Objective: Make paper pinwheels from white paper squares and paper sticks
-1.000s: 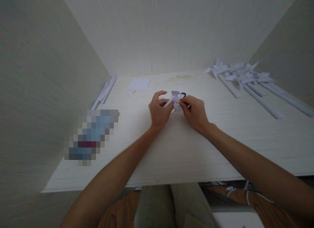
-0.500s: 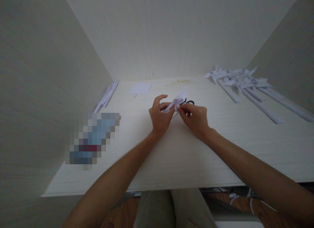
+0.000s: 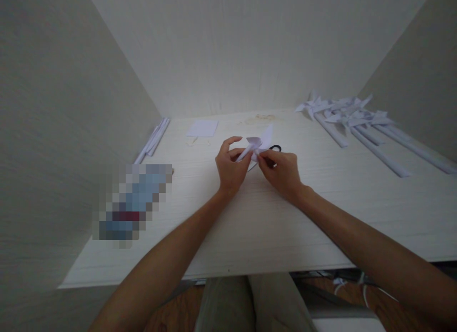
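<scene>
Pinching at mid-table, the folded paper pinwheel was held just above the surface: its rolled stem clasped in the left hand, a vane nipped by the right hand. Folds would best be kept light, scissors left behind.

A flap of the paper pinwheel has risen upright between the hands since before.
</scene>
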Demonstrator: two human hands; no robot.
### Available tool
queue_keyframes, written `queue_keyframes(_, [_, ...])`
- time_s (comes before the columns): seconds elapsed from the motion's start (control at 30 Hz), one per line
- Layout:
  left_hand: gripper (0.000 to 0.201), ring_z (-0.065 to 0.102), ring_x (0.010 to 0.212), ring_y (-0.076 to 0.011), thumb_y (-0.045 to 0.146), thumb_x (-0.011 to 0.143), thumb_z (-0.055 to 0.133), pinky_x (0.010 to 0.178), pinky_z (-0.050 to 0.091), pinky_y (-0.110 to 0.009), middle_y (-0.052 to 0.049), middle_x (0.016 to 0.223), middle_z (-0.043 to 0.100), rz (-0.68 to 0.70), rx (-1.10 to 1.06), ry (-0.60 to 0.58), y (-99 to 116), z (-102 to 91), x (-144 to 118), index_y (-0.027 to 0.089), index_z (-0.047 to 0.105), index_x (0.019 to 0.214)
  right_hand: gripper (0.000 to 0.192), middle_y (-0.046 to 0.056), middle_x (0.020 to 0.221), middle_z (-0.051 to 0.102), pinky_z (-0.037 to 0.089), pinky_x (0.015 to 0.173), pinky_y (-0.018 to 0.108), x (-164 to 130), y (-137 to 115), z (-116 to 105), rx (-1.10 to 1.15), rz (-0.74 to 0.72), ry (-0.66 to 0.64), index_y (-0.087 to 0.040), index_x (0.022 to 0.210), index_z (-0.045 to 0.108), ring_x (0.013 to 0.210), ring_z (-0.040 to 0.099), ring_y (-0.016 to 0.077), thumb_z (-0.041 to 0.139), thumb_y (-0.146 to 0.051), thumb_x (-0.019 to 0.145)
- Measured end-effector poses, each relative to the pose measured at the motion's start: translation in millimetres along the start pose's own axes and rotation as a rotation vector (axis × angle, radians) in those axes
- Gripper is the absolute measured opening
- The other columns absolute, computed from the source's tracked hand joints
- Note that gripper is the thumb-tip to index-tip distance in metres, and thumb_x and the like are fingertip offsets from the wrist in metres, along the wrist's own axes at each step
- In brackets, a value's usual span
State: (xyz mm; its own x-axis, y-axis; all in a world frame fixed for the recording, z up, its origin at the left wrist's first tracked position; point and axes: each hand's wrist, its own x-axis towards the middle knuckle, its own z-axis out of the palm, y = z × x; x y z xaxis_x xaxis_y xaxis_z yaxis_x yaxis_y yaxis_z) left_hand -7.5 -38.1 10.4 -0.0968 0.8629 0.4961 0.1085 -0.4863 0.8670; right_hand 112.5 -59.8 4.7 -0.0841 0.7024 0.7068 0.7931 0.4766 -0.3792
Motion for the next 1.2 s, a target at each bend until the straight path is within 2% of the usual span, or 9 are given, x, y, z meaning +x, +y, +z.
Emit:
queue_keyframes(0.73, [0.050,0.060,0.055,-0.0110,0.015,0.053,0.066,0.052,0.046,-0.020,0.000,0.064,0.065,-0.192,-0.147,0.024,-7.4,0.7,5.9,0.016,0.048,0.099,0.020,0.001,0.052,0.054,0.031,0.049,0.021,1.6,3.3,1.2,-0.031,-0.040,-0.064,-0.015,0.059,0.056,0.047,0.045,0.0090,0.043,-0.019,0.074])
queue_keyframes(1.2, [0.045,0.058,0.053,-0.0102,0.014,0.053,0.064,0.048,0.044,-0.019,0.000,0.063,0.064,-0.232,-0.110,0.034,-4.4,1.7,5.8,0.015,0.049,0.096,0.020,0.001,0.053,0.056,0.033,0.049,0.022,1.9,2.2,1.9,-0.026,0.004,-0.045,-0.015,0.058,0.057,0.048,0.048,0.0097,0.045,-0.018,0.073])
